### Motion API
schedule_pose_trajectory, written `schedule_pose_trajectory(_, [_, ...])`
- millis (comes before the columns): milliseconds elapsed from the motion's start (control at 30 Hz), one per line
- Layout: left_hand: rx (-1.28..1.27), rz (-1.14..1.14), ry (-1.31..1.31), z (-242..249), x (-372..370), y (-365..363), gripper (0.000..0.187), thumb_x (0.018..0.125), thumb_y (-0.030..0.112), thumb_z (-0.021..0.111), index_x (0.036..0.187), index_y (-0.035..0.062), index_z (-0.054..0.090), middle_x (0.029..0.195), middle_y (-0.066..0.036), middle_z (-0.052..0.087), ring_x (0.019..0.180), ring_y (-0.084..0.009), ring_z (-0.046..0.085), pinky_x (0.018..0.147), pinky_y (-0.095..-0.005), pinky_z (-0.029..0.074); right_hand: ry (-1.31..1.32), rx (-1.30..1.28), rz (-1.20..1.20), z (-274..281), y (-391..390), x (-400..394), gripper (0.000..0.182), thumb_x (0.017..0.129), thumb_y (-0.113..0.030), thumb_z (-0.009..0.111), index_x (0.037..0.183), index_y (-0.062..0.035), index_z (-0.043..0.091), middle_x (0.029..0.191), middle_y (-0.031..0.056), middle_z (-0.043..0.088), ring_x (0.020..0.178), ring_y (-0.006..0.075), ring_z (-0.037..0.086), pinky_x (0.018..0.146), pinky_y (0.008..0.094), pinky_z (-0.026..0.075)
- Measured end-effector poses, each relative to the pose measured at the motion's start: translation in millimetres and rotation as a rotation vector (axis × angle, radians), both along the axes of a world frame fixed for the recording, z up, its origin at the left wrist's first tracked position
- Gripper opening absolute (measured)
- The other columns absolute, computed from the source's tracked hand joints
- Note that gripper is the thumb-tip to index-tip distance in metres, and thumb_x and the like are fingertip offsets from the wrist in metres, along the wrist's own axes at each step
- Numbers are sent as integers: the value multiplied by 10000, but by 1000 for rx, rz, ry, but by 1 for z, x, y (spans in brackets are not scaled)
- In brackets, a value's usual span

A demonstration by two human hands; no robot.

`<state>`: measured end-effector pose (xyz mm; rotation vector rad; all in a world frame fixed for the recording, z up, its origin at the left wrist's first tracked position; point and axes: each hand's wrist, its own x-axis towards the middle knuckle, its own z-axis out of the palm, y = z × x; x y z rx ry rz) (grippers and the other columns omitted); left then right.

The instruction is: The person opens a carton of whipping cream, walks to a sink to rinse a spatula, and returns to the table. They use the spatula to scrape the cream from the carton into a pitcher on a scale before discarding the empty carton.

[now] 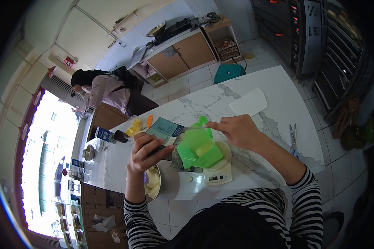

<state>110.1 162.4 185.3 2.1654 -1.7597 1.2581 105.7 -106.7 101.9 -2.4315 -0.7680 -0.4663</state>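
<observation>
My left hand [144, 152] is wrapped around a teal and dark-blue packet [165, 128], tilted toward a light-green plastic container [214, 155]. The container stands on a cream digital kitchen scale [222, 174], and something pale lies inside it. Above the container's far rim, my right hand [239, 132] is closed with its index finger stretched toward the packet. A thin, light strip runs from those fingertips to the packet's mouth; I cannot tell what it is. Beneath my left wrist, a metal bowl [161, 189] holds pale yellow chunks, partly hidden by my forearm.
Scissors [294, 139] lie at the right of the marble table [203, 101], a white flat sheet [250, 103] at the far side. An orange scraper [149, 120], yellow pieces [134, 127] and a blue carton [105, 135] are at left. A person [110, 91] leans over a counter behind.
</observation>
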Motion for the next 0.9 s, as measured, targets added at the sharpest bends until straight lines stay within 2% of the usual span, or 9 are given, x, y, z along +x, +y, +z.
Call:
schedule_pose_trajectory(167, [25, -42, -11, -7, 2, 0, 325, 531, 182, 745, 852, 166, 692, 857, 9, 515, 774, -153, 489, 618, -286, 423, 209, 111, 131, -9, -8, 8, 301, 822, -134, 497, 1077, -258, 597, 714, 62, 607, 630, 246, 561, 597, 364, 436])
schedule_pose_trajectory(400, [22, -16, -12, -7, 0, 6, 328, 533, 180, 741, 857, 161, 689, 864, 12, 522, 772, -154, 488, 622, -287, 424, 276, 27, 139, -4, -28, 6, 302, 821, -132, 496, 1071, -261, 604, 731, 59, 616, 672, 231, 571, 625, 350, 435])
schedule_pose_trajectory(600, [48, 65, 13, -4, -3, 12, 347, 522, 145, 747, 863, 147, 682, 873, 1, 525, 778, -164, 492, 629, -308, 427, 244, -38, 75, 5, -40, -5, 316, 804, -118, 503, 1059, -271, 610, 714, 49, 611, 666, 223, 578, 610, 356, 442])
schedule_pose_trajectory(733, [-28, 142, 146, -7, -11, 13, 336, 509, 56, 722, 838, 105, 670, 894, -37, 525, 813, -232, 505, 643, -361, 424, -2, -29, 10, 3, -43, -16, 314, 729, -141, 564, 1006, -268, 634, 662, -22, 567, 632, 168, 569, 546, 311, 449])
schedule_pose_trajectory(767, [-34, 167, 187, -14, -10, 22, 394, 468, 53, 702, 858, 94, 661, 906, -53, 522, 823, -260, 504, 661, -389, 424, -81, 15, 42, -8, -38, -14, 387, 697, -140, 559, 1056, -276, 605, 693, -12, 540, 653, 168, 565, 545, 306, 451])
schedule_pose_trajectory(800, [2, 217, 131, -18, -9, 27, 397, 481, 86, 687, 876, 82, 651, 911, -72, 518, 831, -280, 503, 681, -416, 424, -65, -14, 31, -4, -31, -20, 443, 691, -129, 534, 1106, -281, 569, 728, 18, 533, 694, 181, 567, 560, 315, 456])
schedule_pose_trajectory(833, [34, 190, 135, -18, -7, 34, 369, 587, -15, 680, 942, 59, 611, 949, -111, 524, 848, -327, 505, 700, -438, 440, -46, -33, 37, -6, -21, -20, 442, 711, -136, 509, 1126, -284, 549, 748, 29, 531, 722, 195, 567, 581, 326, 457])
schedule_pose_trajectory(867, [-22, 102, 34, -31, 8, 46, 358, 625, -29, 656, 973, 40, 603, 956, -122, 528, 870, -339, 505, 723, -450, 441, -34, 34, 46, -10, -12, -21, 405, 724, -138, 488, 1096, -279, 568, 738, 25, 525, 748, 205, 566, 596, 334, 453])
schedule_pose_trajectory(900, [2, 149, -5, -32, 13, 54, 395, 634, -31, 657, 1019, 20, 584, 960, -130, 531, 887, -353, 505, 747, -463, 439, -53, 49, 36, -18, -1, -17, 376, 735, -140, 479, 1073, -266, 583, 723, 29, 515, 760, 215, 562, 594, 330, 444])
